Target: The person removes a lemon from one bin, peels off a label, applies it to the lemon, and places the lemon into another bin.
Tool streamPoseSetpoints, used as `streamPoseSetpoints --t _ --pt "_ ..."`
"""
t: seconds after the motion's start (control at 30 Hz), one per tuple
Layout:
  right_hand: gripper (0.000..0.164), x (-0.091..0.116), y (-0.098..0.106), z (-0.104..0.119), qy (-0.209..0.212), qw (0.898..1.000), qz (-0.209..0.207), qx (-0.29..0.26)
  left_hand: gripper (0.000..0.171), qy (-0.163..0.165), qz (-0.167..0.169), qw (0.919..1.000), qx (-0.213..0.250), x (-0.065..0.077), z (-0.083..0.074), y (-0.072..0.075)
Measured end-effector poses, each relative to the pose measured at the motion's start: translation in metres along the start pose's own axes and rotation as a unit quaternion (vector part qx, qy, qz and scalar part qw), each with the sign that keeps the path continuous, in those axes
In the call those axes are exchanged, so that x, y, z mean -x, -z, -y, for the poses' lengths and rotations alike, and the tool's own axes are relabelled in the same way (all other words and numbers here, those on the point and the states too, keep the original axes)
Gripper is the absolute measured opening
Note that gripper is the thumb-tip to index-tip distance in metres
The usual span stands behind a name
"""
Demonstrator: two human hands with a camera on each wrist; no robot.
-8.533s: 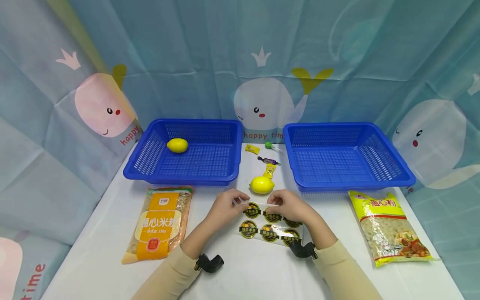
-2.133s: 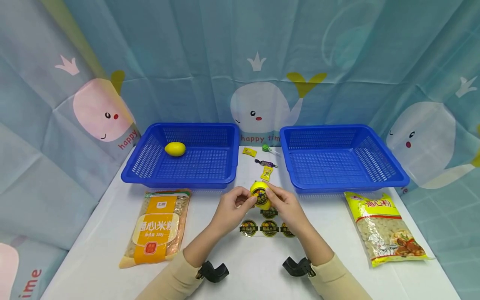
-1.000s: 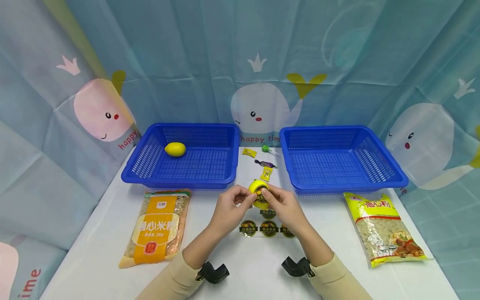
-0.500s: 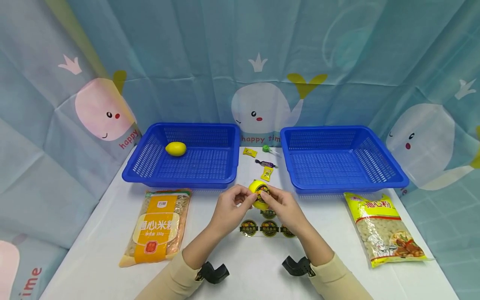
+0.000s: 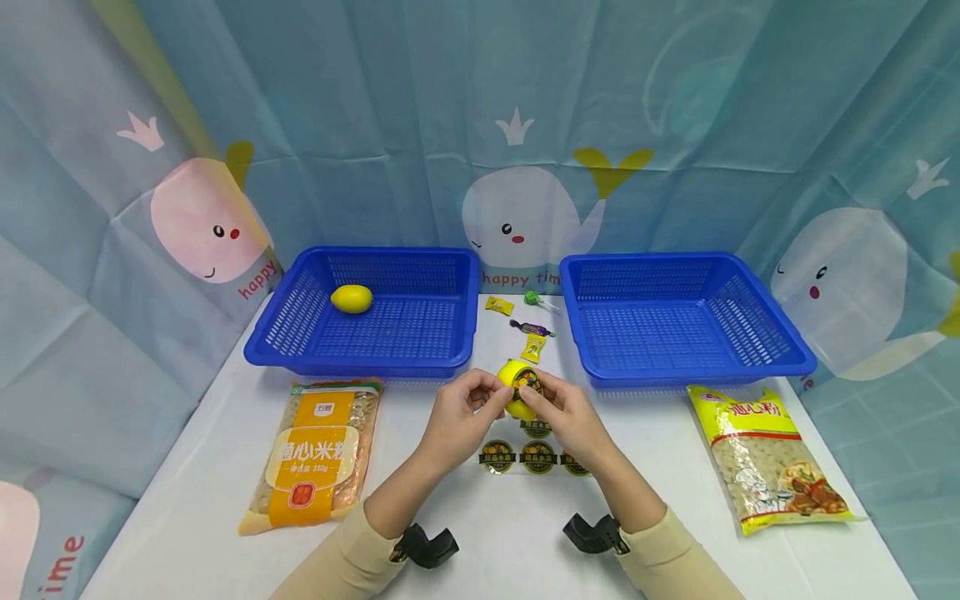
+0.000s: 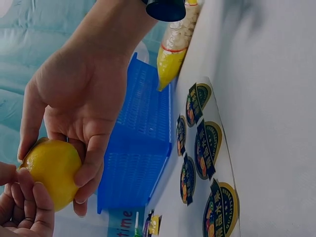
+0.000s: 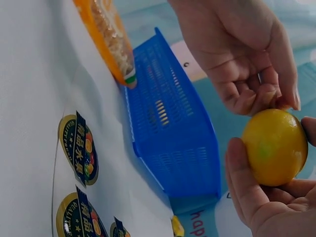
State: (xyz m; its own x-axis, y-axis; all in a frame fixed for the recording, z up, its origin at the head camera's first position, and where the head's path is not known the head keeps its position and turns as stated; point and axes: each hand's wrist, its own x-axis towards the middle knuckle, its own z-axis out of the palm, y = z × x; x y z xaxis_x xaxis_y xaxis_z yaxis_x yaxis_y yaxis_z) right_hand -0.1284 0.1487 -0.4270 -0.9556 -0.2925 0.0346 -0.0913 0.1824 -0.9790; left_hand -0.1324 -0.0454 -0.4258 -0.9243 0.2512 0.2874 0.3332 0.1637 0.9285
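Note:
Both hands hold a yellow lemon (image 5: 513, 403) over a sheet of round black-and-gold stickers (image 5: 537, 457). One such sticker (image 5: 527, 379) sits on the lemon's face in the head view. The right hand (image 5: 567, 417) grips the lemon from the right, its thumb over the sticker. From the other side, the left hand (image 5: 459, 421) has its thumb and curled fingertips at the lemon's edge. In the right wrist view the left fingertips meet the top of the lemon (image 7: 275, 147), while the right fingers lie along its underside. The sheet lies flat, partly hidden by the right hand.
A blue basket (image 5: 375, 364) with another lemon (image 5: 351, 298) stands at the back left, a second blue basket (image 5: 697, 372) at the back right. Between them lie wrapped candies (image 5: 533, 347) and a green lollipop (image 5: 532, 297). Pasta bags (image 5: 311, 454) (image 5: 772, 458) flank the hands.
Earlier the lemon lay on the table and both hands were at the sticker sheet; now the hands hold it, with a sticker on it. Over the last second the right thumb shifted slightly across the sticker.

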Motion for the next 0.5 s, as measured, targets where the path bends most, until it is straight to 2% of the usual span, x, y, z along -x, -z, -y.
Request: streamPoseSetpoints --t 0.3,0.5 --pt "0.046 -0.0008 -0.0007 -0.0019 -0.003 1.0 -0.004 -0.008 0.014 0.029 0.009 0.9987 0.041 -0.0005 0.0009 0.0014" --pt "0.039 -0.0025 -0.0013 -0.0047 0.002 1.0 -0.012 0.013 0.018 0.021 0.018 0.9961 0.084 -0.0018 0.0024 0.0026"
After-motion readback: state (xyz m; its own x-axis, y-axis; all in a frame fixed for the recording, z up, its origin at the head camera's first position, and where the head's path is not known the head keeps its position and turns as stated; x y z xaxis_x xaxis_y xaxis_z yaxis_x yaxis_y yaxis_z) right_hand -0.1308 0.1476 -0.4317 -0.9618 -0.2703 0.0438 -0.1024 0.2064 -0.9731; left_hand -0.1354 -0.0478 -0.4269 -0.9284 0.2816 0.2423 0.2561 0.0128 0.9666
